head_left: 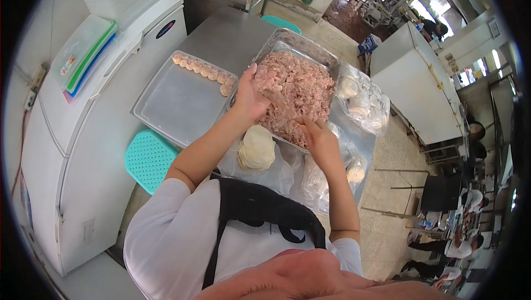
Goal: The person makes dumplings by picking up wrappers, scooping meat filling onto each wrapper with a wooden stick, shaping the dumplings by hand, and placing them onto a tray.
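A deep metal pan (298, 37) of pinkish ground meat (304, 81) stands in front of me. My left hand (251, 94) is cupped over its left side around a lump of meat (267, 81); whether a wrapper lies under the lump I cannot tell. Over the near edge, my right hand (321, 136) closes on a thin, flat spatula-like tool, blurred, pointing toward the left hand. A stack of round dumpling wrappers (256, 149) sits on plastic close to my body. On the left, a shallow tray (177, 98) carries filled dumplings (204, 70) along its far edge.
Plastic bags of round wrappers (362, 101) lie right of the pan, with more bags (315, 181) nearer me. A turquoise stool (149, 159) stands by the metal table (215, 31). White chest freezers (110, 134) flank the left. Other people (459, 247) work far right.
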Tool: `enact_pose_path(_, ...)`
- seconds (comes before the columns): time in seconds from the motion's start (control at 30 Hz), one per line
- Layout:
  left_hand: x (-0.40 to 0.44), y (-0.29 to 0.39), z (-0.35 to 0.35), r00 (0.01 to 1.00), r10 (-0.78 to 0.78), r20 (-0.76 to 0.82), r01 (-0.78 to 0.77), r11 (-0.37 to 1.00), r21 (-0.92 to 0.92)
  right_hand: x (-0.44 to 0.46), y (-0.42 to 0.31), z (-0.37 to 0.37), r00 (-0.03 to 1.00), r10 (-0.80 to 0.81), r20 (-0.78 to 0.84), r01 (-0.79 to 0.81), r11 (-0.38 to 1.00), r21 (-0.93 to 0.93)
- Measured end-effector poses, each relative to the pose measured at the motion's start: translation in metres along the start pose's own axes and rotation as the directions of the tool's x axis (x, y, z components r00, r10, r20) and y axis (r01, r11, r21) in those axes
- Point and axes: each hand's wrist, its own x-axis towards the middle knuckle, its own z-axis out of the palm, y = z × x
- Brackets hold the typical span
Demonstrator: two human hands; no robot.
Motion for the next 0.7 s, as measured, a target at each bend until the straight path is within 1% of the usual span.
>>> enact_pose_path(0.03,-0.006,0.006,0.005,0.999,-0.016,0.031,0.018,0.997,-0.074,0.0,0.007,-0.002,0.995,0.018,-0.097,0.003,0.976,0.219)
enact_pose_path(0.07,-0.012,0.006,0.009,0.999,-0.005,0.035,0.007,0.997,-0.071,0.0,0.013,-0.004,0.981,0.059,-0.187,0.027,0.904,0.426)
enact_pose_path(0.1,-0.019,0.004,0.011,0.988,0.015,0.156,-0.043,0.983,0.176,-0.002,0.017,-0.006,0.98,0.051,-0.191,0.036,0.904,0.426)
enact_pose_path(0.13,-0.025,0.002,0.014,0.962,0.003,0.274,-0.118,0.907,0.404,-0.007,0.02,-0.008,0.987,0.155,-0.028,-0.117,0.838,0.534)
enact_pose_path(0.17,-0.034,0.004,0.022,0.961,0.006,0.277,-0.122,0.906,0.404,-0.01,0.021,-0.011,0.96,0.239,0.149,-0.28,0.745,0.605)
enact_pose_path(0.2,-0.044,0.008,0.031,0.94,-0.023,0.341,-0.213,0.741,0.637,-0.012,0.022,-0.017,0.96,0.237,0.148,-0.278,0.746,0.605)
enact_pose_path(0.23,-0.05,0.01,0.037,0.918,-0.069,0.39,-0.304,0.511,0.804,-0.013,0.017,-0.031,0.943,0.224,0.247,-0.332,0.705,0.626)
enact_pose_path(0.27,-0.052,0.01,0.04,0.919,-0.064,0.389,-0.304,0.511,0.804,-0.013,0.013,-0.043,0.917,0.204,0.343,-0.387,0.664,0.64)
enact_pose_path(0.3,-0.052,0.011,0.043,0.817,0.006,0.577,-0.568,0.188,0.802,-0.014,0.012,-0.052,0.918,0.197,0.345,-0.383,0.666,0.641)
enact_pose_path(0.33,-0.051,0.011,0.045,0.668,-0.004,0.744,-0.734,-0.167,0.658,-0.016,0.011,-0.061,0.919,0.178,0.353,-0.361,0.743,0.564)
enact_pose_path(0.37,-0.047,0.012,0.044,0.668,0.001,0.744,-0.733,-0.171,0.658,-0.018,0.012,-0.065,0.918,0.162,0.361,-0.332,0.812,0.481)
enact_pose_path(0.4,-0.042,0.014,0.039,0.782,-0.152,0.605,-0.619,-0.074,0.782,-0.021,0.014,-0.06,0.92,0.157,0.36,-0.328,0.813,0.482)
enact_pose_path(0.43,-0.037,0.013,0.033,0.839,-0.316,0.443,-0.468,-0.003,0.884,-0.025,0.017,-0.048,0.964,0.081,0.254,-0.207,0.828,0.522)
enact_pose_path(0.47,-0.032,0.011,0.023,0.84,-0.314,0.442,-0.467,-0.005,0.884,-0.028,0.022,-0.038,0.989,0.003,0.145,-0.083,0.832,0.548)
enact_pose_path(0.5,-0.027,0.007,0.012,0.801,-0.286,0.526,-0.571,-0.102,0.815,-0.028,0.028,-0.032,0.989,0.0,0.145,-0.08,0.832,0.549)
enact_pose_path(0.53,-0.03,0.005,0.016,0.751,-0.266,0.605,-0.657,-0.203,0.726,-0.026,0.037,-0.028,0.982,-0.017,0.189,-0.092,0.831,0.549)
enact_pose_path(0.57,-0.031,0.004,0.02,0.752,-0.264,0.604,-0.655,-0.206,0.727,-0.023,0.044,-0.026,0.972,-0.034,0.231,-0.102,0.829,0.549)
enact_pose_path(0.6,-0.032,0.003,0.026,0.846,-0.271,0.459,-0.522,-0.24,0.819,-0.021,0.049,-0.024,0.973,-0.036,0.229,-0.099,0.828,0.552)
enact_pose_path(0.63,-0.035,0.003,0.033,0.914,-0.271,0.301,-0.373,-0.274,0.886,-0.018,0.055,-0.024,0.986,0.013,0.168,-0.083,0.905,0.416)
enact_pose_path(0.67,-0.025,-0.002,0.015,0.916,-0.264,0.301,-0.372,-0.279,0.886,-0.016,0.058,-0.023,0.994,0.047,0.098,-0.072,0.96,0.269)
enact_pose_path(0.7,-0.005,-0.01,-0.017,0.923,-0.139,0.358,-0.379,-0.184,0.907,-0.019,0.056,-0.019,0.995,0.035,0.094,-0.059,0.961,0.272)
